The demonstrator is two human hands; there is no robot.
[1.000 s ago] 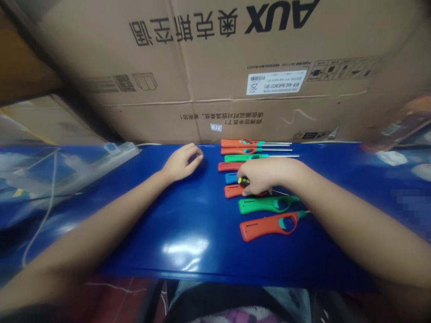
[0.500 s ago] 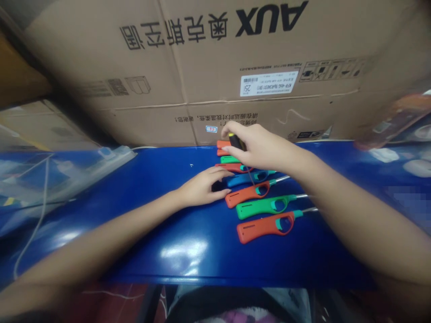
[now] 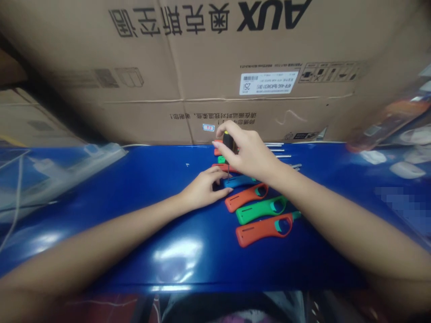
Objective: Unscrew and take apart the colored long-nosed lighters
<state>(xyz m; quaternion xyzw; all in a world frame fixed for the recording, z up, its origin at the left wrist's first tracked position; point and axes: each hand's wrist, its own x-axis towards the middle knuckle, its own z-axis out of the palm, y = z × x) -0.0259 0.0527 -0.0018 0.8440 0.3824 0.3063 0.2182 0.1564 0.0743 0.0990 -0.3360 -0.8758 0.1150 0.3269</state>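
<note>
Several long-necked gas lighters lie in a row, handles to the left. My right hand (image 3: 251, 150) is closed round the black-and-yellow handle of a screwdriver (image 3: 228, 142), held upright. Its thin shaft points down at the handle end of the blue lighter (image 3: 239, 181). My left hand (image 3: 202, 188) rests on the table, thumb and fingers on either side of that same end. Nearer me are an orange lighter (image 3: 245, 197), a green lighter (image 3: 259, 210) and another orange lighter (image 3: 262, 229). Beyond lies a red lighter (image 3: 220, 168), with more partly hidden by my right hand.
A large cardboard box (image 3: 151, 121) stands along the back of the blue table (image 3: 134, 251). Left are a clear plastic bag (image 3: 97, 166) and a white cable (image 3: 16, 197). At right lie an orange-and-clear package (image 3: 387, 123) and white pieces (image 3: 407, 170).
My right hand has moved slightly left with the screwdriver, whose tip has shifted from the orange lighter to the blue one. My left hand stays nearly in place.
</note>
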